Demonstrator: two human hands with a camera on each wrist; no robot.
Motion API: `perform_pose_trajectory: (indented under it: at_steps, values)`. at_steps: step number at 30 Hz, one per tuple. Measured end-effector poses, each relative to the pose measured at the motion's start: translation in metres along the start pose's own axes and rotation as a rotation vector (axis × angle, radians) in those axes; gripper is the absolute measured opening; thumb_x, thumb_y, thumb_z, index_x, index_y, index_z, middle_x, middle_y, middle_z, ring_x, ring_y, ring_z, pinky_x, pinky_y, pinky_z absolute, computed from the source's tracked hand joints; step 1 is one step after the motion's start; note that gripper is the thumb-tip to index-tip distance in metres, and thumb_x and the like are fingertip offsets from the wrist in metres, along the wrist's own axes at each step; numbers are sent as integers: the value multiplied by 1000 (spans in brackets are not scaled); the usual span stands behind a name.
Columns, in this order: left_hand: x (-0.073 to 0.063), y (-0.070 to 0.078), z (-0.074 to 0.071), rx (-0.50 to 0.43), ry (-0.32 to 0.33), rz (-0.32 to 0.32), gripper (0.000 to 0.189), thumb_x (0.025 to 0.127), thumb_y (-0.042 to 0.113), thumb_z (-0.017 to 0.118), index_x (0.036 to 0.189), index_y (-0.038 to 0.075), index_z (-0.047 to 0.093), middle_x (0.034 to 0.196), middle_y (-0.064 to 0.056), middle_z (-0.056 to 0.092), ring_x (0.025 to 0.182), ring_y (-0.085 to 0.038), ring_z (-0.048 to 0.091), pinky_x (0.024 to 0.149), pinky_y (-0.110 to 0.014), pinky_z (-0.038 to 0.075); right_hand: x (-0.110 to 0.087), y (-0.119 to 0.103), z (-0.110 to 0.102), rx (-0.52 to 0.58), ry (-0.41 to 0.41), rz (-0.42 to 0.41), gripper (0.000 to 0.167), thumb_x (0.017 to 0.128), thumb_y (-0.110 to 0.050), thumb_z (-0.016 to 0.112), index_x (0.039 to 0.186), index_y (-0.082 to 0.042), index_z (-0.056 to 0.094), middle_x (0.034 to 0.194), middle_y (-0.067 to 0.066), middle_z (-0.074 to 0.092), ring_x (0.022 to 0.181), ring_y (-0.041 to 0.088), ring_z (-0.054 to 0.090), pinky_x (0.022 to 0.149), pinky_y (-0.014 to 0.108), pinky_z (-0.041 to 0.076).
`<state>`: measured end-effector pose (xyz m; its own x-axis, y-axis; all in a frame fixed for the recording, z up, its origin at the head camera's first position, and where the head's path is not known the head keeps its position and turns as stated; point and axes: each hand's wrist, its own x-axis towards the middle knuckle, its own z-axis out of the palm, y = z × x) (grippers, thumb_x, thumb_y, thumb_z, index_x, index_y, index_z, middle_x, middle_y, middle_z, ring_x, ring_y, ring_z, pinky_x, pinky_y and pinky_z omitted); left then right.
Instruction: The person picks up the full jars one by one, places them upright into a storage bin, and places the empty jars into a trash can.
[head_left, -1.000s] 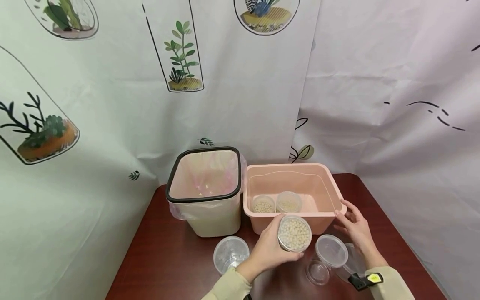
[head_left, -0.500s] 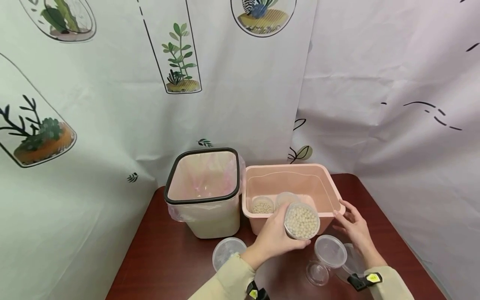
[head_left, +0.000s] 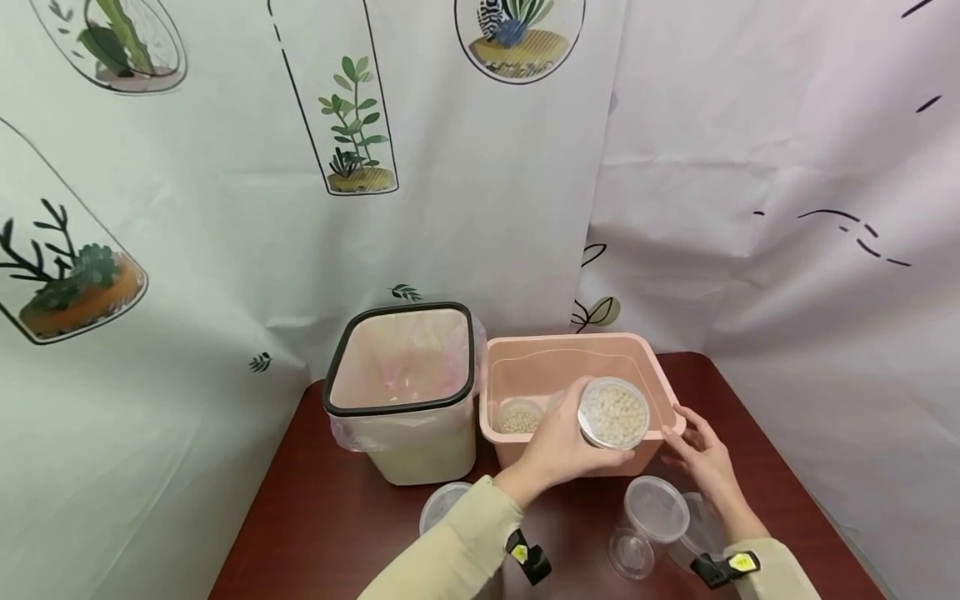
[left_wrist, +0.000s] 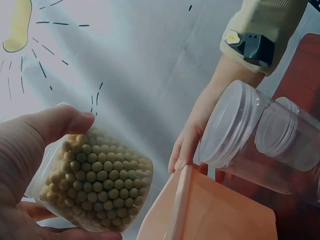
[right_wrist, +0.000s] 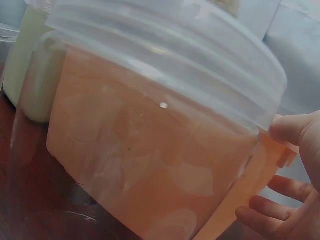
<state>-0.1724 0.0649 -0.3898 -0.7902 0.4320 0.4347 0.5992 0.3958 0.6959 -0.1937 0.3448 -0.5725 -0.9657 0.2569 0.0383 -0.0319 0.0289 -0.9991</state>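
My left hand grips a clear plastic jar full of pale yellow round beans or beads. Its closed end faces up toward the head camera, and it hangs over the front rim of the pink tub. In the left wrist view, thumb and fingers wrap the jar from the side. My right hand holds the tub's front right corner, thumb and fingers about the rim. Inside the tub stands another jar of beans; a second one there is mostly hidden by my left hand.
A bin with a black rim and plastic liner stands left of the tub. Empty clear jars and a small clear container are on the dark red table by my right forearm. Another clear jar is partly behind my left sleeve.
My left hand has carried the full jar to the right and up, toward the tub, covering one of the jars inside. The right hand stays at the tub's corner.
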Motion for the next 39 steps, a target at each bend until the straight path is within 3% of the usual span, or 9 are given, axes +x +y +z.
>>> perform_pose_trajectory:
  at_steps: [7,14,23,33,39]
  values:
    - [25,-4,7,-62,12,-17,91,58,29,87,134,16,38,118,2,54,104,-8,54,89,-23,42,-3,-12,4,-13,-6,3,73,75,-52,71,138,-29,42,110,-1,56,88,6,61,67,32,54]
    - [40,-11,18,-19,0,-82,92,59,31,88,134,16,38,118,4,52,104,-6,51,89,-25,42,2,2,2,-28,23,25,75,73,-54,71,138,-31,42,113,5,54,88,6,62,67,32,54]
    - [50,-21,36,-14,-9,-155,89,58,28,87,131,15,39,117,-1,53,105,-13,53,87,-26,43,1,1,1,15,4,3,75,74,-50,72,139,-28,41,109,3,57,87,7,62,66,33,54]
    - [54,-35,55,-18,-40,-205,91,58,24,87,134,12,37,120,1,51,106,-7,51,90,-23,41,-2,-1,2,19,16,13,75,74,-51,72,139,-28,41,112,6,54,88,6,62,66,33,54]
    - [57,-36,63,-22,-73,-188,91,60,25,87,135,13,38,123,2,49,108,-7,50,91,-24,40,-7,-10,6,11,20,5,72,75,-51,71,138,-29,43,109,2,56,87,6,61,66,33,54]
